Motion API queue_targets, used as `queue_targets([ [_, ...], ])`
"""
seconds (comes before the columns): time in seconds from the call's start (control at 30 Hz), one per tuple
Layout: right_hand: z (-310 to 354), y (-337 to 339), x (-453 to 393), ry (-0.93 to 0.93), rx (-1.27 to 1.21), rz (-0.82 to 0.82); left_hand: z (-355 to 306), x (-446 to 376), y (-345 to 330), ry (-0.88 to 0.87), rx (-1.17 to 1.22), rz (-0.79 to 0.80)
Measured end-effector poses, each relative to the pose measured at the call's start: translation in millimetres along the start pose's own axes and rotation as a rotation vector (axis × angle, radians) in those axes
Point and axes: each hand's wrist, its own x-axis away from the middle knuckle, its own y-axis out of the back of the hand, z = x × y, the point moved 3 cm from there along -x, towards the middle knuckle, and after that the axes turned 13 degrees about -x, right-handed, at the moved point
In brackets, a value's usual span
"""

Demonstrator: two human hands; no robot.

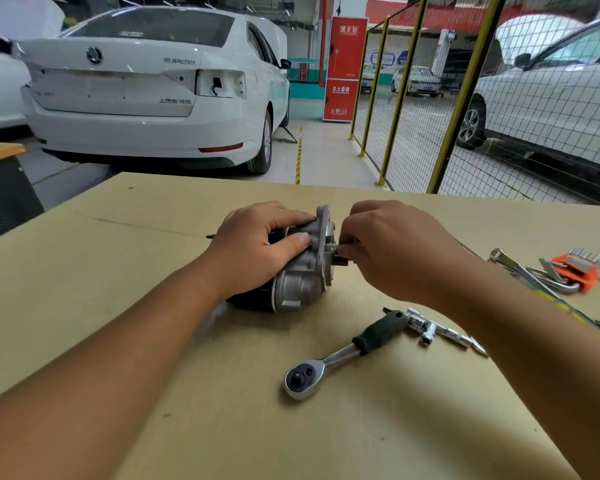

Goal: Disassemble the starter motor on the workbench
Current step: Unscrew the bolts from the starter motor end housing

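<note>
1. The chrome ratchet wrench with a green-black handle (340, 355) is lying nearest you.
2. The grey-and-black starter motor (298, 268) is lying mid-workbench (153, 323), long axis left-right, silver flange pointing right.
3. Your left hand (257, 244) is gripping its housing; your right hand (388, 251) is pinching a thin bolt (334, 247) at the flange.

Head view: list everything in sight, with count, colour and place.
starter motor: one, silver and black, bench centre
ratchet: one, chrome with green handle, near the motor
sockets: a few, chrome, by the ratchet handle
wrenches: several, chrome, bench right
hex key set: one, orange holder, far right
workbench: one, tan
cars: several, white, behind
fence: one, yellow, right
left hand: holds the motor
right hand: pinches a small part at the motor's end
</note>
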Motion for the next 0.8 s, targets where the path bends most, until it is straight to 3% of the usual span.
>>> queue_targets([
  [0.17, 4.0, 2.1, 1.5, -0.017, 0.089, -0.036, -0.2, -0.6, -0.6, -0.011, -0.006, 0.004],
  [0.37, -0.1, 0.5, 0.3, -0.035, -0.095, 0.014, 2.3, -1.2, -2.6, -0.023, 0.006, -0.016],
  [0.53, -0.2, -1.1, 2.3, -0.056, -0.041, 0.047, -1.0, 0.6, -3.3, -0.023, 0.015, -0.012],
  [0.7, 8.8, -2.0, 11.8, -0.071, 0.133, -0.044, -1.8, 1.9, -2.6, 0.0, 0.052, -0.006],
  [0.8, 6.3, -3.1, 14.4, -0.063, 0.114, -0.091, -4.8, 2.9, -1.3, -0.015, 0.059, -0.001],
])
